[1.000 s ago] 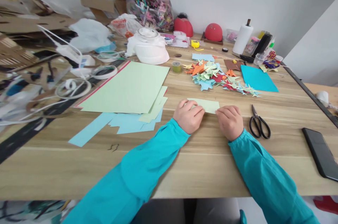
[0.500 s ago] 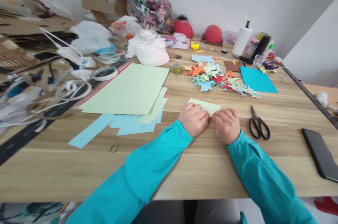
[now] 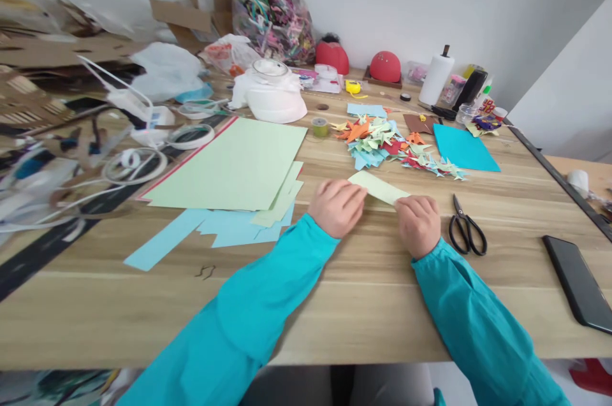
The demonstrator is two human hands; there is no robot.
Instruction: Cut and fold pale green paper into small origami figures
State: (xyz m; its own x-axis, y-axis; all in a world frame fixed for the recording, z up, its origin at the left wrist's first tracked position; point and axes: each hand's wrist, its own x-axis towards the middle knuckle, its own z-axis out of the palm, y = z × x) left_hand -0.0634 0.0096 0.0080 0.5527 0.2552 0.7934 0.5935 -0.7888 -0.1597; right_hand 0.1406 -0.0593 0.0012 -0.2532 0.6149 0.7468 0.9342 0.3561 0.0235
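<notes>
A small pale green folded paper (image 3: pixel 380 187) lies on the wooden table (image 3: pixel 363 291) in front of me, turned slightly askew. My left hand (image 3: pixel 337 206) rests curled at its left end, fingers bent down on the paper's corner. My right hand (image 3: pixel 419 222) is curled at the paper's right end, fingertips pinching its near edge. Both arms wear teal sleeves. Black scissors (image 3: pixel 467 229) lie just right of my right hand.
Large pale green sheets (image 3: pixel 234 167) over light blue offcuts (image 3: pixel 201 231) lie to the left. A pile of folded paper shapes (image 3: pixel 382 138) and a teal sheet (image 3: pixel 463 148) sit behind. A black phone (image 3: pixel 576 278) lies at right. Tape rolls, bags and cardboard crowd the far left.
The folded paper has turned, its right end now nearer me. My left hand slid left along it and my right hand shifted slightly right; the hands are further apart.
</notes>
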